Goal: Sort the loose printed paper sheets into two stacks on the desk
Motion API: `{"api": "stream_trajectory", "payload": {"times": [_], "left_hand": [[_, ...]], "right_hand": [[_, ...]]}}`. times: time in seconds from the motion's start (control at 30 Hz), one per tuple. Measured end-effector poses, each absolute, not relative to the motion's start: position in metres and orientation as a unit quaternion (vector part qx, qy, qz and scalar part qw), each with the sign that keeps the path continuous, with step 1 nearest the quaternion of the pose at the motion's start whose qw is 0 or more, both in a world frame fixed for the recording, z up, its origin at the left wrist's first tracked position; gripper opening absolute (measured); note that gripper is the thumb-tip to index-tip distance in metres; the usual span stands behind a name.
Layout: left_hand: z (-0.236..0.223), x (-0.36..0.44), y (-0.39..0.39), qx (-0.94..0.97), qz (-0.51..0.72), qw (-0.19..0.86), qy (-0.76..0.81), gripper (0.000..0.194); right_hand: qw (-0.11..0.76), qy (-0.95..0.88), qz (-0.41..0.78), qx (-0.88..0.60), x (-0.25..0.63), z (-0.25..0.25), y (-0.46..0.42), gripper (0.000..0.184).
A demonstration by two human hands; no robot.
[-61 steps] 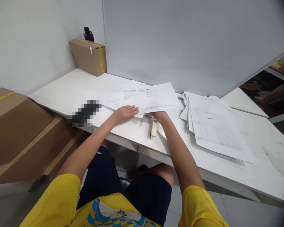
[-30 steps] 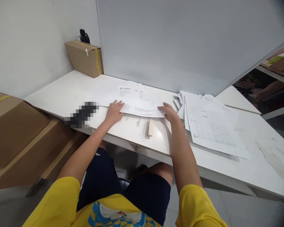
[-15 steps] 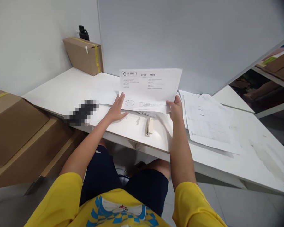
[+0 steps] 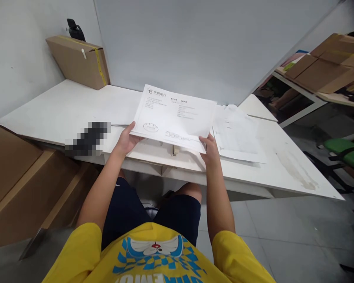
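Note:
Between my two hands I hold a printed sheet of paper (image 4: 171,118), tilted above the desk, with a logo at its top left and an oval stamp at its lower left. My left hand (image 4: 126,140) grips its lower left corner, fingers partly behind it. At the lower right, my right hand (image 4: 210,149) pinches the sheet with the thumb on top. Below the front edge of the sheet a cream stapler (image 4: 176,150) lies on the desk, partly covered. More printed papers (image 4: 238,135) lie to the right of my right hand.
The white desk (image 4: 283,157) runs along a grey partition. A cardboard box (image 4: 76,63) stands at the back left, a black bottle (image 4: 76,30) behind it. A blurred dark object (image 4: 87,139) lies near the left front edge. Larger cartons (image 4: 32,188) stand at the left; a green chair (image 4: 345,151) at the right.
The sheet has tipped from nearly upright to flatter and turned slightly clockwise, now covering part of the stapler. My left hand has closed on its corner. The view has shifted right.

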State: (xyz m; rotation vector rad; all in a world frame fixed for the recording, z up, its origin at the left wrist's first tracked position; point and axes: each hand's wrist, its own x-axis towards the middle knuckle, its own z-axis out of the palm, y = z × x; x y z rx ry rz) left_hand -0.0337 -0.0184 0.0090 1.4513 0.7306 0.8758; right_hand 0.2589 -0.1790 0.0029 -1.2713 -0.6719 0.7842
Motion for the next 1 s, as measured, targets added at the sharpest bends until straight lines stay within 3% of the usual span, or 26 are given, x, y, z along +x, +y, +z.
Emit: {"api": "stream_trajectory", "payload": {"times": [0.2,0.4,0.63,1.0], "left_hand": [[0.012,-0.050,-0.082,0.606,0.267,0.695,0.281,0.062],[0.002,-0.021,-0.126,0.632,0.222,0.646,0.365,0.081],[-0.008,-0.003,-0.142,0.725,0.141,0.552,0.388,0.087],[-0.040,0.002,-0.162,0.689,0.155,0.604,0.370,0.091]], "right_hand": [[0.637,-0.232,0.418,-0.605,0.242,-0.015,-0.305,0.047],[0.631,-0.148,0.431,-0.628,0.234,-0.043,-0.386,0.042],[0.632,-0.128,0.426,-0.635,0.245,-0.049,-0.424,0.059],[0.626,-0.118,0.414,-0.650,0.261,-0.052,-0.441,0.064]]}}
